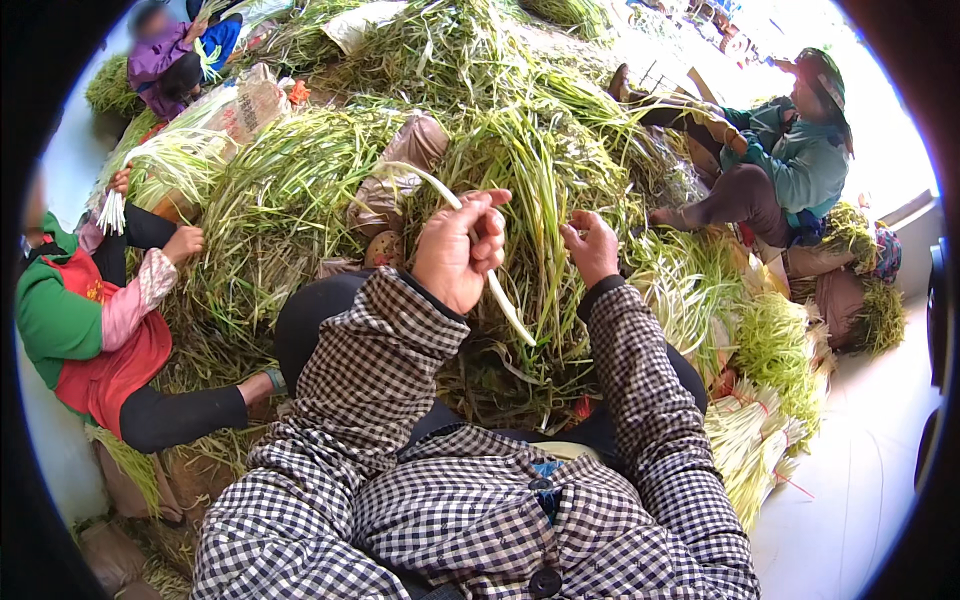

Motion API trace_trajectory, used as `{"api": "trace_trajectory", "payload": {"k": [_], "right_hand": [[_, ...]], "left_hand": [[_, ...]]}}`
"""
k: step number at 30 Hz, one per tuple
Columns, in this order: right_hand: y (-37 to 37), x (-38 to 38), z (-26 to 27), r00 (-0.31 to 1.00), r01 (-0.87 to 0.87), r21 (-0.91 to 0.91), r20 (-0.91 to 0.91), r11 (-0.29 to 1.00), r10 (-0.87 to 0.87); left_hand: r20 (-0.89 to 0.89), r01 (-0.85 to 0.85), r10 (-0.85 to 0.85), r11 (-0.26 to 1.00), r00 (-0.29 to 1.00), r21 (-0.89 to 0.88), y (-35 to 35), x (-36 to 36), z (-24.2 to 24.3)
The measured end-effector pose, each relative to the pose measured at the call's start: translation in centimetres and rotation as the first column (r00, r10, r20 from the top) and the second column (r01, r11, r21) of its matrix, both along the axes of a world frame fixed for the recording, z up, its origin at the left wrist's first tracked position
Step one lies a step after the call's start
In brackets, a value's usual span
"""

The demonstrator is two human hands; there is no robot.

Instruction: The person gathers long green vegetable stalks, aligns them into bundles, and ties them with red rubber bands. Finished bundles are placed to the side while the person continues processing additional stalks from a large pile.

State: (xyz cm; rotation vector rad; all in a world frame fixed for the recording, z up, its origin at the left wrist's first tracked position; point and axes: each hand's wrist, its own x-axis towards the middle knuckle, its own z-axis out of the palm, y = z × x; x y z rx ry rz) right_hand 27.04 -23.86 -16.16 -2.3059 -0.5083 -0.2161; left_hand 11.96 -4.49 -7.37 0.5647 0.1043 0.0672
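My left hand (461, 251) is raised over the heap with one long pale stalk (508, 304) in its curled fingers. Above the hand the stalk's upper part bends to the left; its white end points down and to the right. My right hand (594, 246) hovers to the right, fingers curled and thumb near the forefinger. Whether it pinches a thin leaf cannot be made out. Between and beyond both hands lies a thick heap of long green leafy stalks (517, 172), probably garlic greens, drooping toward me between my knees.
Red-banded bundles of pale stalks (750, 420) lie at my right, beside looser green bundles (780, 352). A person in a red apron (112, 352) sits at left, holding white-ended stalks (112, 210). Others sit at right (802, 165) and far left (157, 67). A printed sack (251, 109) lies behind.
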Motion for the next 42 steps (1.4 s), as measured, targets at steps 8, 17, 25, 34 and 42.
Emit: {"api": "trace_trajectory", "payload": {"k": [8, 17, 25, 34, 42], "right_hand": [[-0.3, 1.5, -3.1, 0.977, 0.048, 0.111, -0.212, 0.993, -0.024], [-2.0, -2.3, -1.3, 0.897, 0.007, 0.63, -0.346, 0.776, 0.274], [-1.1, -5.2, 3.0, 0.903, -0.041, 0.709, -0.275, 0.704, 0.33], [-0.1, -6.8, 3.7, 0.879, -0.121, 0.666, -0.273, 0.736, 0.391], [0.4, -6.5, 3.0, 0.963, -0.249, 0.472, 0.024, 0.846, 0.27]], "left_hand": [[-0.073, 0.016, -0.016, 1.0, 0.997, 0.013, -1.4, 0.5, -1.1], [-0.185, -0.012, 0.044, 0.985, 0.982, 0.171, -2.6, 1.3, -2.3], [-0.211, 0.054, 0.023, 0.934, 0.977, 0.353, -4.6, 3.0, -5.5], [-0.113, -0.069, 0.133, 0.891, 0.985, 0.448, -5.6, 3.6, -6.6], [-0.059, -0.131, 0.204, 0.799, 0.977, 0.587, -6.1, 3.7, -6.1]]}}
